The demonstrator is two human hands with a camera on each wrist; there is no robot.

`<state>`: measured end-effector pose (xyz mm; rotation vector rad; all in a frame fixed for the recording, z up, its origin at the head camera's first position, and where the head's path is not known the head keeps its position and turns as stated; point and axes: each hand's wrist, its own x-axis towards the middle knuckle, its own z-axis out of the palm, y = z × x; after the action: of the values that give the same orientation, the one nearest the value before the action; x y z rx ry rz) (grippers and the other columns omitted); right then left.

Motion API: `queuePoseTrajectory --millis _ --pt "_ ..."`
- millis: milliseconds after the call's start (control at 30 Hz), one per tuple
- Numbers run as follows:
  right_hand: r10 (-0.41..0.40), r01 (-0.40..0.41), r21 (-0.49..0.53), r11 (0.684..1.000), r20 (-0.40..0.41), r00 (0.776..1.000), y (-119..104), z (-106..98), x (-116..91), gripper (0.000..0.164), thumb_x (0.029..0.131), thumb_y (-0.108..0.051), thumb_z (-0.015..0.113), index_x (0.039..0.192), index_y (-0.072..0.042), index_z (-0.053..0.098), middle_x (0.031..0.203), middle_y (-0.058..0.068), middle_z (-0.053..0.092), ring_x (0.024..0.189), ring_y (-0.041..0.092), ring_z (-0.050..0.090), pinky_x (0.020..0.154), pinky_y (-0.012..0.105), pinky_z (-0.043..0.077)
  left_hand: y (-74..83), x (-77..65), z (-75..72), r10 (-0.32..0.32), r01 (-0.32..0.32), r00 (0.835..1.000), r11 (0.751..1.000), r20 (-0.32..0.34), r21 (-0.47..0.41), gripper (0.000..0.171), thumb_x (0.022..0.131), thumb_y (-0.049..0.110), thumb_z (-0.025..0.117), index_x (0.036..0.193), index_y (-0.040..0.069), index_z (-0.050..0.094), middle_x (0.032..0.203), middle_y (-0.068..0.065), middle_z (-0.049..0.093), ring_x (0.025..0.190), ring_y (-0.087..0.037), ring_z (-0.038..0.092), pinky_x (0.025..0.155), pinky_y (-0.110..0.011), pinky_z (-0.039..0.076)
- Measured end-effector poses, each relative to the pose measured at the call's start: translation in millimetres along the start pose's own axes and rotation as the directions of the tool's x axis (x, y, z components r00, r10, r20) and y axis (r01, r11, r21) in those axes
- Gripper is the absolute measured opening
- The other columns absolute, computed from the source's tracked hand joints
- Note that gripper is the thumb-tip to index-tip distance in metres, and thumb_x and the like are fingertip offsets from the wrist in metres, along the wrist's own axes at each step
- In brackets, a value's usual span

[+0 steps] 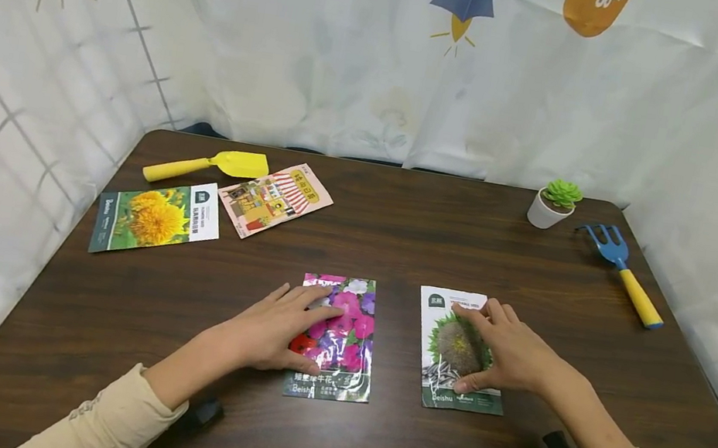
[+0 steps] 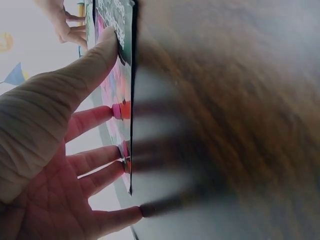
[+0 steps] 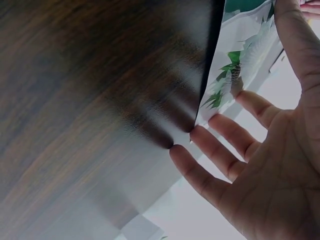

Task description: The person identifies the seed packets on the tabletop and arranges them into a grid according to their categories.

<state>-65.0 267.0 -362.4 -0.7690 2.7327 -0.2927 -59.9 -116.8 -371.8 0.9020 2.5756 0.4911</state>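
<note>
A seed packet with pink and purple flowers (image 1: 352, 333) lies flat on the dark wooden table (image 1: 385, 236). My left hand (image 1: 276, 324) rests its spread fingertips and thumb on that packet's left part; in the left wrist view the little finger touches the tabletop beside it. To the right lies a seed packet with a sunflower head and seeds (image 1: 441, 374). Over its right side is my right hand (image 1: 511, 350), thumb on the lower part and index finger near the top. In the right wrist view its outer fingertips reach the packet's edge and the tabletop.
At the back left lie a yellow hand trowel (image 1: 238, 163), a pink illustrated packet (image 1: 274, 199) and a yellow-flower seed packet (image 1: 155, 218). A small potted succulent (image 1: 550, 206) and a blue hand fork with yellow handle (image 1: 626, 274) are at the back right. Printed curtains (image 1: 322, 54) surround the table.
</note>
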Motion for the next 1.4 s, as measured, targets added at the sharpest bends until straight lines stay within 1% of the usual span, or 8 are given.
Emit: queuePoseTrajectory --millis 300,467,633,767,900,1200,1300,1400 --pt "-0.01 0.01 0.008 1.0 -0.018 1.0 2.0 1.1 -1.0 0.115 0.065 -0.072 0.083 0.155 -0.012 0.044 0.109 0.005 0.043 0.096 0.023 0.041 0.069 0.034 0.04 -2.2 -2.0 -1.2 0.011 -0.011 1.0 1.0 -0.01 -0.01 0.087 0.083 0.049 0.083 0.155 0.018 0.045 0.161 -0.019 0.033 0.151 -0.038 0.03 0.121 -0.066 0.016" --pt "-0.01 0.01 0.01 1.0 -0.015 1.0 2.4 1.4 -0.4 0.115 0.064 -0.072 0.083 0.155 -0.013 0.044 0.107 0.005 0.042 0.094 0.023 0.04 0.069 0.033 0.038 -3.7 -3.2 -0.9 0.015 -0.015 1.0 1.0 -0.017 -0.012 0.087 0.083 0.048 0.083 0.155 0.017 0.045 0.162 -0.019 0.033 0.151 -0.038 0.03 0.122 -0.065 0.017" --pt "-0.001 0.001 -0.002 1.0 -0.011 1.0 3.2 1.7 0.1 0.116 0.064 -0.073 0.083 0.155 -0.013 0.044 0.11 0.007 0.044 0.096 0.023 0.042 0.07 0.034 0.04 -5.1 -4.8 -1.9 0.019 -0.019 1.0 1.0 -0.025 -0.011 0.087 0.083 0.047 0.084 0.155 0.017 0.045 0.162 -0.019 0.033 0.15 -0.039 0.03 0.121 -0.067 0.018" --pt "0.001 -0.001 -0.011 1.0 -0.013 1.0 4.0 2.4 -0.2 0.116 0.064 -0.073 0.083 0.155 -0.013 0.044 0.109 0.007 0.044 0.096 0.023 0.042 0.071 0.035 0.04 -5.3 -4.9 -2.7 0.014 -0.014 1.0 1.0 -0.019 -0.016 0.088 0.083 0.047 0.084 0.155 0.017 0.045 0.162 -0.019 0.033 0.151 -0.039 0.029 0.121 -0.066 0.017" --pt "-0.014 0.014 -0.008 1.0 -0.028 1.0 4.3 3.1 -0.3 0.116 0.064 -0.074 0.082 0.155 -0.013 0.044 0.108 0.007 0.044 0.095 0.023 0.042 0.07 0.036 0.041 -5.4 -4.6 -1.9 0.012 -0.012 1.0 1.0 -0.013 -0.014 0.088 0.083 0.048 0.083 0.155 0.017 0.044 0.162 -0.018 0.033 0.151 -0.039 0.028 0.121 -0.066 0.017" --pt "-0.044 0.044 -0.002 0.999 -0.045 0.998 7.6 4.7 -2.8 0.115 0.067 -0.074 0.081 0.156 -0.013 0.041 0.122 0.012 0.047 0.104 0.026 0.047 0.075 0.041 0.046 -7.7 -4.6 -0.5 0.023 -0.023 1.0 1.0 -0.012 0.007 0.088 0.083 0.049 0.083 0.155 0.017 0.044 0.162 -0.018 0.033 0.151 -0.039 0.029 0.121 -0.066 0.018" --pt "-0.052 0.052 0.01 0.999 -0.047 0.998 8.0 4.3 -3.7 0.116 0.069 -0.075 0.079 0.156 -0.011 0.037 0.125 0.014 0.045 0.106 0.028 0.047 0.077 0.043 0.047 -8.3 -5.1 -1.0 0.03 -0.03 0.999 0.999 -0.013 0.014 0.089 0.083 0.049 0.083 0.155 0.016 0.045 0.161 -0.019 0.034 0.151 -0.04 0.029 0.122 -0.064 0.019" --pt "-0.041 0.043 0.031 0.999 -0.045 0.998 8.7 3.4 -5.0 0.12 0.07 -0.076 0.078 0.158 -0.01 0.03 0.128 0.016 0.043 0.107 0.029 0.047 0.08 0.047 0.047 -8.4 -5.6 -2.7 0.04 -0.04 0.999 0.999 -0.016 0.014 0.089 0.083 0.048 0.084 0.155 0.016 0.045 0.162 -0.02 0.033 0.151 -0.041 0.028 0.122 -0.062 0.021"
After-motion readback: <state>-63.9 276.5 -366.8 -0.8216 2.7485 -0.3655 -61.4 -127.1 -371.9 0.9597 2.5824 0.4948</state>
